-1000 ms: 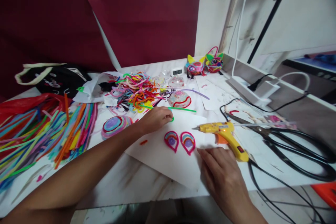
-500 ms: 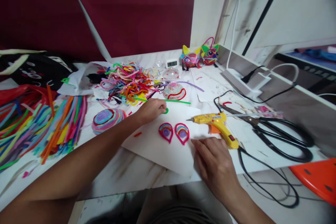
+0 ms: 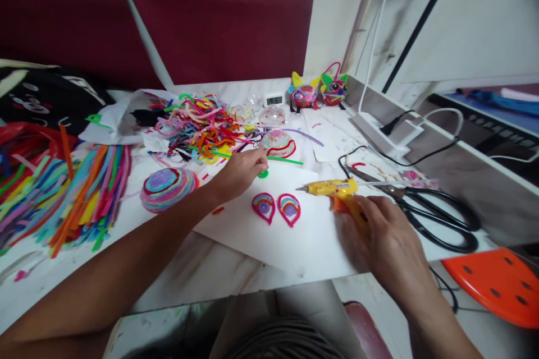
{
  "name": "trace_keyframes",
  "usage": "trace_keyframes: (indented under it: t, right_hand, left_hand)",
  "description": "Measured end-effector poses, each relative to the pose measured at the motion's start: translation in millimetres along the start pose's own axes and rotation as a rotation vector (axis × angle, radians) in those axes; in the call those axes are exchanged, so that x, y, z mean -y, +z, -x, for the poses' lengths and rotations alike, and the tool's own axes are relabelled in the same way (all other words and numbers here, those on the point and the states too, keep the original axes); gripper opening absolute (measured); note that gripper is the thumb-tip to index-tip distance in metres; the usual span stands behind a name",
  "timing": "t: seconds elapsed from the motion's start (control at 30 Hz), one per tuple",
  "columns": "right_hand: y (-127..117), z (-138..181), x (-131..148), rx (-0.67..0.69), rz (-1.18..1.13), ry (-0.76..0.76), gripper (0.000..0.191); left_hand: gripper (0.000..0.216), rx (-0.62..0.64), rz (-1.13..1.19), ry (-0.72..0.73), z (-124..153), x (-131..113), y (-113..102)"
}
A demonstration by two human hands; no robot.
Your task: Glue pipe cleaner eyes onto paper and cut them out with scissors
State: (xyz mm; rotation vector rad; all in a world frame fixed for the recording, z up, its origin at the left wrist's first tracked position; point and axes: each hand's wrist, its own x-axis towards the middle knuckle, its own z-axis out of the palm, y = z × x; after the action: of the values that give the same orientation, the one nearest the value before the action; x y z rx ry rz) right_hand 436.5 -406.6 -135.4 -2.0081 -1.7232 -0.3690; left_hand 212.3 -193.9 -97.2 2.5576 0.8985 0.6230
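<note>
My left hand (image 3: 240, 174) is closed in a pinch on a small green pipe-cleaner coil (image 3: 263, 174), just above the white paper (image 3: 240, 235). The fingers of my right hand (image 3: 385, 235) are wrapped round the handle of a yellow hot glue gun (image 3: 332, 187). Its nozzle points left, and a clear glue stick pokes out of its back. Between my hands, two teardrop eye shapes of pink, orange and blue pipe cleaner, a left eye (image 3: 263, 208) and a right eye (image 3: 289, 210), lie on the paper. A green pipe cleaner (image 3: 286, 160) lies behind the coil.
Large black-handled scissors (image 3: 438, 202) lie right of the glue gun. A striped dome (image 3: 166, 188) sits by my left forearm. Pipe cleaners (image 3: 92, 196) are bundled at left, with a tangled heap (image 3: 206, 123) behind. A power strip (image 3: 381, 134) and two finished animal heads (image 3: 318, 91) stand farther back.
My right hand has moved right from beside the eye shapes onto the glue gun's handle. My left hand stays at the green coil. The view has shifted slightly.
</note>
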Motion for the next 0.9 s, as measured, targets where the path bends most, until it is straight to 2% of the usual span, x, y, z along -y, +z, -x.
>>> trace_keyframes:
  t: [0.13, 0.23, 0.5, 0.63, 0.77, 0.9]
  right_hand:
    - [1.2, -6.5, -12.2, 0.158, 0.055, 0.107, 0.045]
    - [4.3, -11.7, -19.4, 0.267, 0.072, 0.118, 0.041]
    - [7.5, -26.8, -31.5, 0.361, 0.033, 0.096, 0.028]
    - [6.8, -28.8, -34.9, 0.386, -0.058, 0.138, 0.027]
    - [0.4, -26.7, -39.0, 0.357, -0.178, 0.193, 0.033]
    - [-9.0, -24.8, -42.0, 0.296, -0.465, 0.277, 0.043]
  left_hand:
    - [0.008, 0.024, 0.248, -0.053, 16.5, -18.7, -0.7]
    - [0.010, 0.015, 0.390, -0.062, 24.1, -20.2, 4.5]
    - [0.009, -0.105, 0.530, -0.128, 32.6, -12.2, 8.1]
    - [0.008, -0.120, 0.579, -0.143, 34.6, -13.3, 9.3]
    - [0.007, -0.104, 0.605, -0.162, 35.3, -13.0, 14.9]
    - [0.008, -0.104, 0.607, -0.163, 35.8, -12.4, 18.7]
